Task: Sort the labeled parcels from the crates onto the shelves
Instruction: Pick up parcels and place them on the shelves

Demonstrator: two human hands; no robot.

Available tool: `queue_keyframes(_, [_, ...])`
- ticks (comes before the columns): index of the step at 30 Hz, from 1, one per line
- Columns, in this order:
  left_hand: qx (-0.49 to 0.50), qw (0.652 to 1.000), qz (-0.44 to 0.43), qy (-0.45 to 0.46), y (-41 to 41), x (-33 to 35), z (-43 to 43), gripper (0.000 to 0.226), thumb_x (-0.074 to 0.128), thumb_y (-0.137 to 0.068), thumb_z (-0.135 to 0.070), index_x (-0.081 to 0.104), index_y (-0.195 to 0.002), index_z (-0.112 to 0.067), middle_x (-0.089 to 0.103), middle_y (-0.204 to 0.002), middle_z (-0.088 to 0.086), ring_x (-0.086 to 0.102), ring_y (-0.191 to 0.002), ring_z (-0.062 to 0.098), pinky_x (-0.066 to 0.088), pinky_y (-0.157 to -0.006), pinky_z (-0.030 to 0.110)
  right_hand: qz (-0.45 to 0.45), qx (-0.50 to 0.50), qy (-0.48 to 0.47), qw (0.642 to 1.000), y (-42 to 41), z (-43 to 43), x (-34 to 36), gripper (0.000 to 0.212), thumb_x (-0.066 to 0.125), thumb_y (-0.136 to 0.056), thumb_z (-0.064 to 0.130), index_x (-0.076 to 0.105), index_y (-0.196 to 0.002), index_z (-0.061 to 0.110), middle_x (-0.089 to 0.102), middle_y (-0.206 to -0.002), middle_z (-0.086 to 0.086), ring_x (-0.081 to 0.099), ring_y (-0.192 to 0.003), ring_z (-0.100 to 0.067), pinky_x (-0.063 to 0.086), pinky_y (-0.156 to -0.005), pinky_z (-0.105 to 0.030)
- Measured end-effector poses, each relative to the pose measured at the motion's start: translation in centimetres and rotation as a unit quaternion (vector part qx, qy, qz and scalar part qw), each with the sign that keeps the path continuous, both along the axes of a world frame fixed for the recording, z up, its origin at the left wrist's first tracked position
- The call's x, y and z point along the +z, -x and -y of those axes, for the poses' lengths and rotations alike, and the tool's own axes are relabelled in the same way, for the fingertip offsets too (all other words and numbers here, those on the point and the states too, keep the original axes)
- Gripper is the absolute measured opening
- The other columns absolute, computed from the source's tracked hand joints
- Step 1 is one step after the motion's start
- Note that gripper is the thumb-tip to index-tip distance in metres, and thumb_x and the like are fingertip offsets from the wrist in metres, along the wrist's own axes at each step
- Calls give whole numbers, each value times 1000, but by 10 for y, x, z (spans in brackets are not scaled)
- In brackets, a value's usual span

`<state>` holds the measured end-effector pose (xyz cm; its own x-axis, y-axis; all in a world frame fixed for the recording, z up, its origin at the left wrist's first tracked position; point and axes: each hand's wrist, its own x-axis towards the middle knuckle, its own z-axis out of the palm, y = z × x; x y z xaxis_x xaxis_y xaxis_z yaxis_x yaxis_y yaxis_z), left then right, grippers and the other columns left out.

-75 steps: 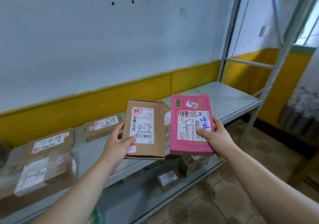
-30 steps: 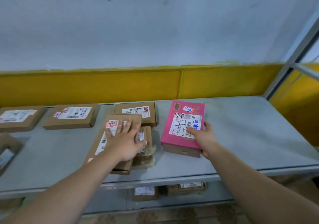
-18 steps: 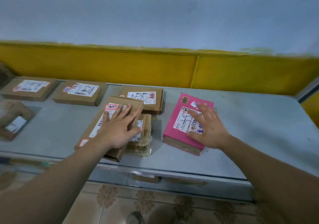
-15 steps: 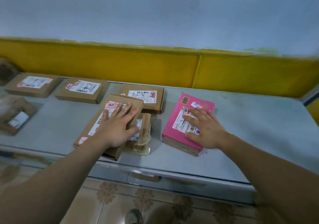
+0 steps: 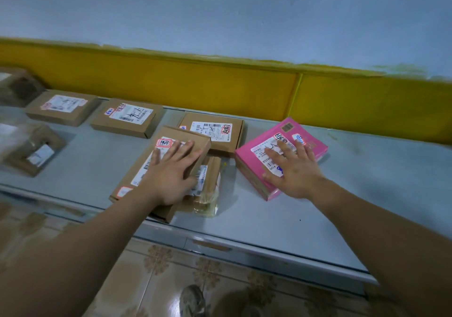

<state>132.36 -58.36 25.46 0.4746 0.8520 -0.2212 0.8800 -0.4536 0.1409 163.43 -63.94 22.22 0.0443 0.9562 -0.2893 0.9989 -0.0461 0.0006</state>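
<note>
Two parcels shelved beside others
My left hand (image 5: 171,177) lay flat on the brown box (image 5: 193,137), right hand (image 5: 293,170) on the pink box (image 5: 314,147).

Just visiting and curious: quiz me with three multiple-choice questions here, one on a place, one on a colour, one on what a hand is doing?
1. Where does the pink parcel lie? A on the floor; B on the grey shelf; C in a crate.
2. What colour is the wall band behind the shelf? A yellow; B red; C black.
3. How is the left hand? A clenched in the air; B flat on a brown cardboard parcel; C in a pocket.
Answers: 1 B, it rests on the shelf top; 2 A, the strip is yellow; 3 B, it lies open on the box.
</note>
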Motion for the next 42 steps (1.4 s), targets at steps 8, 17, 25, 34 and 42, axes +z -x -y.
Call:
queue_keyframes(8, [-6, 1000, 5, 2, 2, 0, 0, 79, 25, -79, -51, -5, -151, -43, -13, -161, -11, -16, -148, 13, -10, -117, 53, 25, -183, 24, 983, 23, -25, 8, 93, 7, -82, 86, -4, -158, 33, -7, -166, -9, -2, -148, -49, 6, -117, -64])
queue_keyframes(17, [-6, 1000, 5, -4, 2, -2, 0, 78, 23, -79, -50, -4, -151, -43, -13, -161, -12, -16, -148, 13, -11, -117, 53, 16, -156, -12, 987, 7, -20, -5, 101, 17, -77, 92, -4, -157, 35, -11, -166, -7, -12, -150, -40, -4, -118, -59])
queue_keyframes(25, [-2, 1000, 15, 0, 3, -4, 0, 79, 17, -76, -54, -7, -150, -45, -14, -160, -15, -18, -147, 13, -13, -117, 52, -5, -234, -37, 972, 10, -51, -8, 94, 15, -80, 90, 2, -157, 38, -4, -166, -10, -7, -149, -45, 1, -117, -63])
queue_keyframes(34, [-6, 1000, 20, 12, 1, 1, 1, 73, 19, -82, -51, -2, -151, -44, -13, -160, -14, -17, -147, 13, -13, -117, 53, -27, -232, -30, 972, 6, -58, -1, 96, 20, -79, 90, 4, -157, 37, -4, -166, -9, -8, -150, -40, -2, -117, -63])
queue_keyframes(42, [54, 989, 139, 0, 29, 16, -13, 64, 51, -91, -53, 31, -148, -33, 21, -160, -6, 15, -147, 14, 11, -118, 49, -123, -168, -80, 975, 75, -47, 24, 82, 30, -93, 71, 23, -155, 18, 26, -160, -11, 22, -147, -32, 22, -118, -52])
